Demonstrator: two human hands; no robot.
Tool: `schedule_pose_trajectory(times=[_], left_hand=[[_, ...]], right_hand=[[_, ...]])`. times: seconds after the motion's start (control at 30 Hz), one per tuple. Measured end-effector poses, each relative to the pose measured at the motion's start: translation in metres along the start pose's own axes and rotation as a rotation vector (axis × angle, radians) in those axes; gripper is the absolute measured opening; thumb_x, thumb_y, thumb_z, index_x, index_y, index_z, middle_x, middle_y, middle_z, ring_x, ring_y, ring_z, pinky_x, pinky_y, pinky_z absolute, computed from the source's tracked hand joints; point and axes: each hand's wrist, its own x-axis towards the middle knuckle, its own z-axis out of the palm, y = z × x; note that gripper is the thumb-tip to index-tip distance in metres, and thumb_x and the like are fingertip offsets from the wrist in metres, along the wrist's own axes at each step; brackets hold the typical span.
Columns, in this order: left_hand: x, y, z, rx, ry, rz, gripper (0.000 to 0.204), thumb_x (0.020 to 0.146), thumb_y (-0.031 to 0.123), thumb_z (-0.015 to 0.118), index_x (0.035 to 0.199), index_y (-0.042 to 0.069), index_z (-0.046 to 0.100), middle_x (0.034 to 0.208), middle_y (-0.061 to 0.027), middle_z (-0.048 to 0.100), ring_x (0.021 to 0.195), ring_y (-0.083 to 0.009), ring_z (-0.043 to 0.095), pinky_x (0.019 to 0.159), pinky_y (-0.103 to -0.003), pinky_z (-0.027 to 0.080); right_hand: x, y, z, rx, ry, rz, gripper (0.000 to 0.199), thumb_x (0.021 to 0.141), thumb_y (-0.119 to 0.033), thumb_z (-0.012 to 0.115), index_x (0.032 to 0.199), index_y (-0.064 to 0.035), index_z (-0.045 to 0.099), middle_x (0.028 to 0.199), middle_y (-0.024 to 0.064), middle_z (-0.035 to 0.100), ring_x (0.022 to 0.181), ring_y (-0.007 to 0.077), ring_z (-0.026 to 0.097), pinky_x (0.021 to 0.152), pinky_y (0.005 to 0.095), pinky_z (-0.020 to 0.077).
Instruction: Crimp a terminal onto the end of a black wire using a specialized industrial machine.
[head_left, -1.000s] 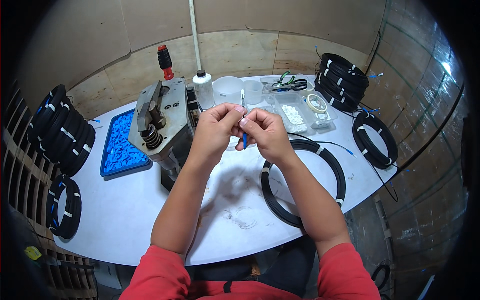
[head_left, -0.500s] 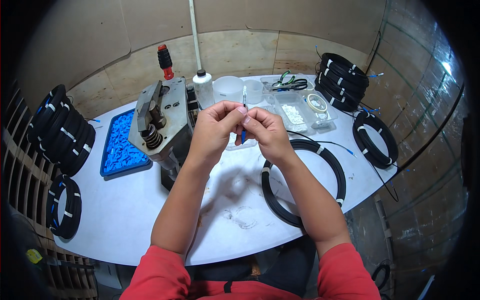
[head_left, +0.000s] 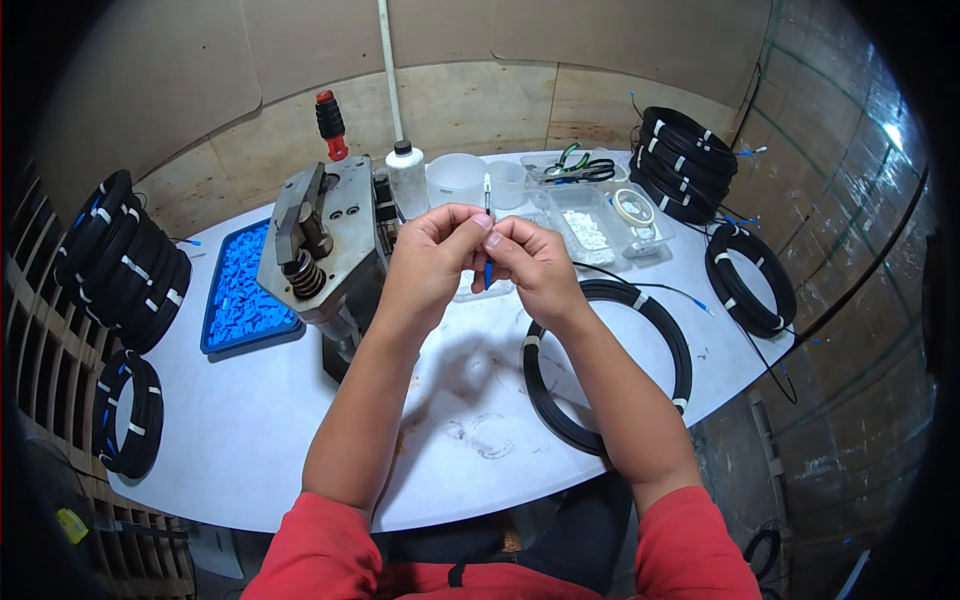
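My left hand (head_left: 432, 258) and my right hand (head_left: 530, 262) meet above the middle of the white table (head_left: 250, 440). Together they pinch a thin cable end (head_left: 487, 192) that sticks up between the fingertips, with a white tip on top and a blue connector piece (head_left: 488, 272) showing below my right fingers. A thin black cable runs from the hands to the black cable coil (head_left: 610, 365) lying on the table under my right forearm.
A grey metal crimping press (head_left: 322, 245) with a red handle stands left of my hands. Beside it lies a blue tray of small blue parts (head_left: 240, 295). Clear containers (head_left: 600, 225), a white bottle (head_left: 407, 178) and black cable coils (head_left: 690, 160) ring the table; more coils (head_left: 125, 260) sit at left.
Both hands have stayed together at the same spot. The white-tipped cable end now pokes a little higher above the fingertips.
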Motion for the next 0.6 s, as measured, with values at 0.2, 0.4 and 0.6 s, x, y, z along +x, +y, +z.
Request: schedule_pose_trajectory(times=[0.2,0.4,0.6], left_hand=[[0.0003,0.0013,-0.0018,-0.048,-0.045,-0.042,0.019,0.1,0.015,0.067,0.103,-0.003,0.069,0.085,-0.0051,0.067,0.069,-0.0101,0.061,0.057,-0.027,0.052],[0.0016,-0.0004,-0.0035,-0.129,-0.087,-0.082,0.018,0.102,0.015,0.064,0.106,-0.003,0.067,0.088,-0.0068,0.067,0.071,-0.0129,0.064,0.059,-0.029,0.053],[0.0016,-0.0005,-0.0026,-0.099,-0.067,-0.056,0.019,0.101,0.015,0.066,0.105,-0.003,0.067,0.087,-0.0053,0.067,0.07,-0.0105,0.06,0.058,-0.028,0.052]], right_hand=[[0.0003,0.0041,0.0032,0.003,0.066,-0.055,0.018,0.104,-0.014,0.062,0.096,0.0014,0.066,0.087,0.0076,0.071,0.069,0.0122,0.067,0.063,0.0274,0.0565],[-0.0012,0.0021,0.0072,-0.104,0.13,-0.101,0.014,0.101,-0.01,0.065,0.093,0.0008,0.065,0.082,0.0057,0.07,0.065,0.0097,0.065,0.059,0.0249,0.0553],[-0.001,0.0022,0.0092,-0.1,0.146,-0.095,0.016,0.103,-0.011,0.062,0.094,0.0015,0.066,0.082,0.006,0.07,0.066,0.01,0.065,0.06,0.0252,0.0546]])
